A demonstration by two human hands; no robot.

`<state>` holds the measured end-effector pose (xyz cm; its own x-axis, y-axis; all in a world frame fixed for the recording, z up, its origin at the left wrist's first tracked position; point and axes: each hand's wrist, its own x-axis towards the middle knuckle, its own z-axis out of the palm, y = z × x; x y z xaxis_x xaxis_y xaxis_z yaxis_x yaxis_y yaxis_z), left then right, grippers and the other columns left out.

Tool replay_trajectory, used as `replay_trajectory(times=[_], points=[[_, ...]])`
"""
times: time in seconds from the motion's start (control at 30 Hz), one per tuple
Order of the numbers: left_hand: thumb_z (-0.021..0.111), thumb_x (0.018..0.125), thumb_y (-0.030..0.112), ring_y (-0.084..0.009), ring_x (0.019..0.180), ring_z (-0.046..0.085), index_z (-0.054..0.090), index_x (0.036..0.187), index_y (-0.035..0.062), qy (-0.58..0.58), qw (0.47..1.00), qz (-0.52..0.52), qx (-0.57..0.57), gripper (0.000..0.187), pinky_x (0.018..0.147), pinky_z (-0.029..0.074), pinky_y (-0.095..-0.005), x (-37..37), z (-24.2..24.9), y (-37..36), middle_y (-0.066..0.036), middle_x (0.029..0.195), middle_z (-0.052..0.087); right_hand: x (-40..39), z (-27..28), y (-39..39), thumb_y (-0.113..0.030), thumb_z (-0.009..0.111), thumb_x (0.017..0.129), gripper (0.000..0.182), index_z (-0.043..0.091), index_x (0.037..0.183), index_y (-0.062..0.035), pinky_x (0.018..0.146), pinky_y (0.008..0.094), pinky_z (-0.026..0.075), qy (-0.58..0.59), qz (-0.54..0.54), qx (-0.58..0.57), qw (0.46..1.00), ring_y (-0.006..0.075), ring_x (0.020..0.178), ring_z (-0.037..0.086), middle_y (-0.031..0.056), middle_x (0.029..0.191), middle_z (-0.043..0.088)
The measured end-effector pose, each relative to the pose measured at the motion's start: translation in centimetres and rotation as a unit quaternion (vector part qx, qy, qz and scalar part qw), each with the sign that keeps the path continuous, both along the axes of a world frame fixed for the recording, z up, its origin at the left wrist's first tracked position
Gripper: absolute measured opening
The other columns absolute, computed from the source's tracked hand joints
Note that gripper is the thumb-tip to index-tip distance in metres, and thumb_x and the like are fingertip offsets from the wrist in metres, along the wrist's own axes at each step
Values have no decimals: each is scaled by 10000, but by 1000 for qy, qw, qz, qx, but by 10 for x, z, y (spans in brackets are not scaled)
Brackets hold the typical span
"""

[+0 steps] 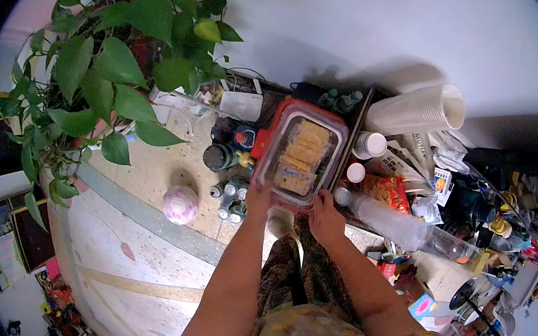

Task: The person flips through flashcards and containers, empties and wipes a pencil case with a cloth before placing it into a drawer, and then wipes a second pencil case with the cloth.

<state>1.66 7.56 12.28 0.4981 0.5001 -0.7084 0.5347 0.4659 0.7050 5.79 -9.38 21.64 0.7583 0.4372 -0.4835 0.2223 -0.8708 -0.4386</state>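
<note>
A red plastic food box point(267, 131) with a clear lid is at the centre of the head view. Through the lid, wrapped yellowish biscuits point(304, 151) show in a row. My left hand point(259, 197) grips the near left corner of the box, its fingertips partly hidden. At the near right corner, my right hand point(328, 219) is closed on the rim, thumb side toward the lid. Just right of the box stand a white-lidded jar point(371, 145) and a smaller white-capped jar point(355, 172).
Stacked white cups point(417, 109), a red snack bag point(387, 192) and clear plastic cups point(390, 221) lie to the right. Leafy plants point(106, 67) hang at the left. On the floor are a pink-and-white ball point(181, 205), several cans point(232, 197) and a dark jar point(216, 157).
</note>
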Motion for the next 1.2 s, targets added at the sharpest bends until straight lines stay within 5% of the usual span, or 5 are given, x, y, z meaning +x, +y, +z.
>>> replay_trajectory(times=[0.43, 0.6, 0.77, 0.83, 1.2], points=[[578, 744, 269, -130, 564, 538, 558, 831, -1, 62, 992, -107, 20, 285, 425, 421, -248, -85, -47, 21, -65, 673, 551, -20, 18, -57, -130, 474, 753, 218, 509, 955, -58, 724, 399, 436, 11, -3, 88, 996, 335, 832, 517, 122, 992, 489], [582, 752, 238, -183, 690, 564, 523, 907, 7, 118, 956, -268, -30, 284, 614, 452, -287, -81, 52, 35, -76, 776, 563, -32, 101, -100, -157, 493, 736, 147, 532, 858, -84, 712, 393, 434, 192, -58, 12, 980, 311, 835, 528, 147, 880, 535], [540, 712, 79, -164, 566, 563, 544, 919, -24, 73, 939, -334, -36, 231, 532, 469, -249, -99, 66, 75, -89, 676, 565, -150, -15, -209, -239, 519, 706, 164, 583, 770, -103, 596, 378, 462, 112, -108, -133, 979, 273, 651, 577, 111, 690, 586], [538, 719, 80, -171, 573, 572, 542, 936, -22, 112, 912, -395, 2, 239, 538, 473, -250, -112, 62, 92, -95, 666, 569, -215, -43, -244, -250, 506, 717, 178, 585, 761, -97, 538, 353, 465, 208, -350, -63, 911, 211, 550, 583, 77, 641, 596], [585, 735, 114, -145, 418, 462, 581, 827, -26, 152, 791, -590, 49, 167, 400, 395, -265, -131, 73, 99, -76, 533, 506, -478, 48, -178, -319, 433, 770, 363, 586, 599, -38, 608, 337, 479, 328, -610, -15, 721, 200, 547, 590, 83, 574, 586]])
